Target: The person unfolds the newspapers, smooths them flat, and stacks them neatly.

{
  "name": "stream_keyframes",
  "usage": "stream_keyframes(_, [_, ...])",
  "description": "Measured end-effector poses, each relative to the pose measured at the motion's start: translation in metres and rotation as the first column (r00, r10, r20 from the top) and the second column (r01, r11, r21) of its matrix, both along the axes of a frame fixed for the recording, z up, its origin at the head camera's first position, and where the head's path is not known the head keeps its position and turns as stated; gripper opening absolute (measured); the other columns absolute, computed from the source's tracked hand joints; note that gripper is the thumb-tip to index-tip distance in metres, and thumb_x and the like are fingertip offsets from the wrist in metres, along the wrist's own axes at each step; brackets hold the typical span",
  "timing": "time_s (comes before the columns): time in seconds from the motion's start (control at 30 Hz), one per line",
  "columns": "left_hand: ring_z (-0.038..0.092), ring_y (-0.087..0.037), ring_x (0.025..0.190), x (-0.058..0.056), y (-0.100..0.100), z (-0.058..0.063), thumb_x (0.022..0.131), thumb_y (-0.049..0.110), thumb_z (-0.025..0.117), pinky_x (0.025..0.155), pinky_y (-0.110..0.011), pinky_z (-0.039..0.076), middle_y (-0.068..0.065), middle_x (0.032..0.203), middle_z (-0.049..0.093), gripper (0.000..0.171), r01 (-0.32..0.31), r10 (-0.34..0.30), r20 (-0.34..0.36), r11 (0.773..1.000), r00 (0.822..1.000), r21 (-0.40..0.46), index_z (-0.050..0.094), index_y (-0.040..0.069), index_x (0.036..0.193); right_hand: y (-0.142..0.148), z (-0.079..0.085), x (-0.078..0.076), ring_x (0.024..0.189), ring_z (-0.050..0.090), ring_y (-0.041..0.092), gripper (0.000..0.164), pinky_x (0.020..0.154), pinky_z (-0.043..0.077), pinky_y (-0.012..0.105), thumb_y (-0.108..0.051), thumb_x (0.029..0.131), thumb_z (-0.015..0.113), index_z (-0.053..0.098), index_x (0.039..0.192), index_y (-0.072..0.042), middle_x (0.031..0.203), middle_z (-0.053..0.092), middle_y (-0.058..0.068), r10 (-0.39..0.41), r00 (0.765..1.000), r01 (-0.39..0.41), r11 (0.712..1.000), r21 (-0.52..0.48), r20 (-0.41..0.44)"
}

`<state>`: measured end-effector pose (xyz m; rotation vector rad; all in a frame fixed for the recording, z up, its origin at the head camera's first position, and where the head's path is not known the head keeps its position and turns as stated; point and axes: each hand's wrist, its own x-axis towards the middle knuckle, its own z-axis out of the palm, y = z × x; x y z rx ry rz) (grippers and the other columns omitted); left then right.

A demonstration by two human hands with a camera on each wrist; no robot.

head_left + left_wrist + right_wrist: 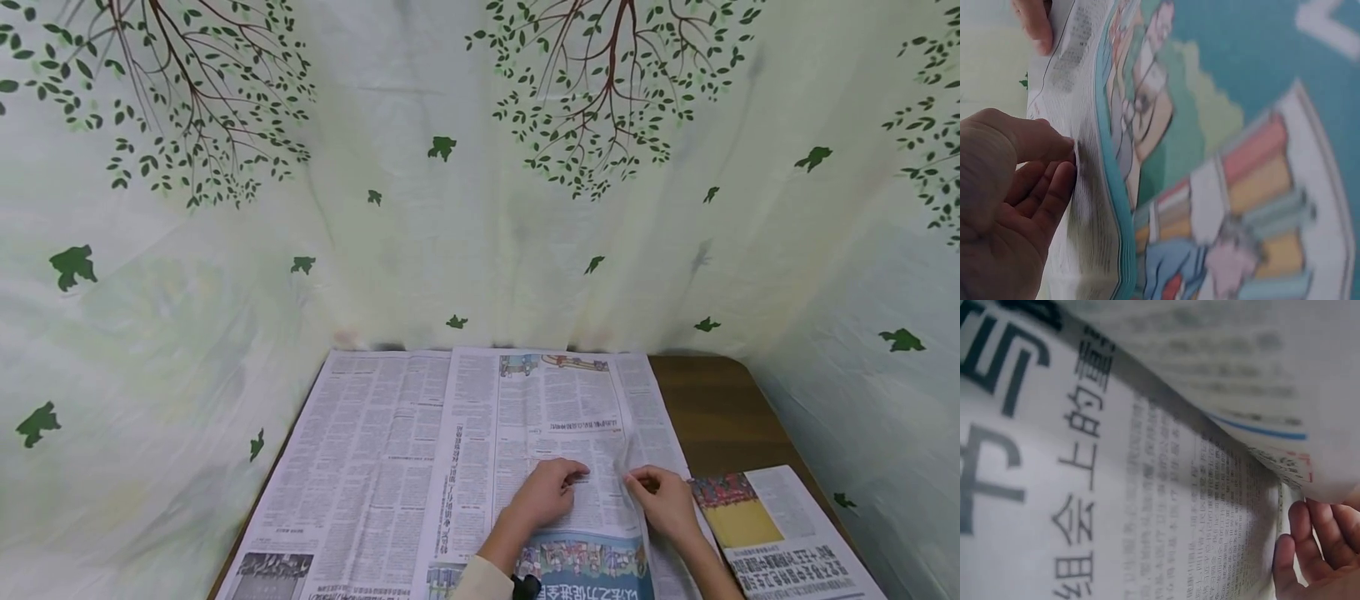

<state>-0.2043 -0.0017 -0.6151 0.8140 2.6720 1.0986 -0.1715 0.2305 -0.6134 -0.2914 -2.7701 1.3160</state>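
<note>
An open newspaper (555, 433) with a blue illustrated panel lies in front of me, its right edge lifted in a ridge. My right hand (665, 502) pinches that raised edge between thumb and fingers. In the right wrist view, the fingers (1316, 534) are at the edge of a lifted sheet (1247, 369), over a printed page (1110, 487) beneath. My left hand (546, 493) is over the middle of the newspaper, its index finger extended to the right. Close up, the left fingertips (1063, 181) and thumb are right at the page surface, holding no edge that shows.
Another newspaper sheet (360, 450) spreads out on the left. A folded newspaper (795, 575) with a yellow and red picture lies at the right, on the brown wooden table (712, 408). A pale curtain (525, 250) with printed leaves hangs behind and at both sides.
</note>
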Motion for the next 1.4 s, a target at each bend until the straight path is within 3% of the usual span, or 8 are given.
stream_keyframes(0.23, [0.064,0.002,0.091,0.0,0.017,-0.003,0.101,0.016,0.062,0.081,-0.019,0.053,0.001,0.117,0.074,0.049,-0.022,0.022,0.022,0.999,1.0,0.039,0.052,0.018,0.148,-0.001,-0.005,-0.002,0.066,0.063,0.006,0.012,0.064,0.05,0.022,-0.021,0.091,0.08,0.08,0.092,-0.009,0.08,0.075,0.001,0.019,0.998,-0.019,1.0,-0.001,-0.054])
stream_keyframes(0.37, [0.066,0.0,0.091,-0.001,0.024,-0.008,0.102,0.013,0.059,0.08,-0.019,0.053,-0.003,0.12,0.074,0.052,0.016,-0.016,-0.012,0.998,1.0,0.064,0.048,0.02,0.152,0.0,-0.008,-0.002,0.065,0.062,0.005,0.013,0.062,0.05,0.022,-0.021,0.091,0.08,0.08,0.091,-0.008,0.079,0.075,0.001,0.022,0.998,-0.022,1.0,-0.007,-0.057])
stream_keyframes(0.43, [0.067,-0.002,0.096,0.0,0.028,-0.01,0.103,0.013,0.055,0.084,-0.021,0.053,-0.003,0.126,0.073,0.053,0.052,-0.051,-0.049,0.998,0.998,0.037,0.046,0.022,0.154,0.0,-0.008,-0.002,0.065,0.061,0.005,0.014,0.062,0.049,0.022,-0.022,0.091,0.08,0.08,0.091,-0.008,0.079,0.075,0.0,0.02,0.999,-0.021,1.0,-0.014,-0.043])
stream_keyframes(0.67, [0.061,-0.013,0.129,0.003,0.036,-0.007,0.105,0.011,0.051,0.107,-0.029,0.049,0.003,0.141,0.065,0.052,0.136,-0.152,-0.197,0.986,0.968,-0.093,0.048,0.025,0.155,0.001,-0.007,-0.002,0.065,0.061,0.005,0.015,0.061,0.048,0.022,-0.022,0.09,0.081,0.078,0.088,-0.008,0.077,0.074,0.001,0.005,1.0,-0.005,1.0,-0.006,-0.031])
stream_keyframes(0.97, [0.065,-0.007,0.123,0.005,0.041,-0.002,0.103,0.012,0.053,0.103,-0.024,0.051,0.005,0.135,0.069,0.045,0.133,-0.152,-0.236,0.986,0.96,-0.098,0.058,0.023,0.146,0.003,-0.009,-0.002,0.066,0.061,0.004,0.015,0.063,0.048,0.021,-0.023,0.089,0.082,0.077,0.087,-0.009,0.078,0.074,0.0,-0.006,1.0,0.006,0.999,-0.052,-0.016])
stream_keyframes(1.2, [0.066,0.003,0.088,0.004,0.041,-0.005,0.104,0.017,0.057,0.079,-0.016,0.051,0.005,0.113,0.076,0.036,0.1,-0.101,-0.139,0.995,0.985,-0.014,0.06,0.023,0.139,0.007,-0.007,0.0,0.069,0.063,0.005,0.021,0.065,0.05,0.022,-0.03,0.09,0.081,0.078,0.091,-0.009,0.083,0.075,0.002,0.006,1.0,-0.004,0.992,-0.126,0.012])
stream_keyframes(1.4, [0.061,0.009,0.078,0.004,0.042,-0.008,0.104,0.028,0.061,0.072,-0.012,0.049,0.01,0.094,0.075,0.011,0.007,-0.003,-0.034,0.995,0.999,0.102,0.065,0.021,0.112,0.008,-0.007,0.001,0.071,0.064,0.008,0.024,0.066,0.049,0.023,-0.031,0.093,0.078,0.079,0.098,-0.008,0.086,0.076,0.003,0.008,1.0,-0.003,0.988,-0.157,0.029])
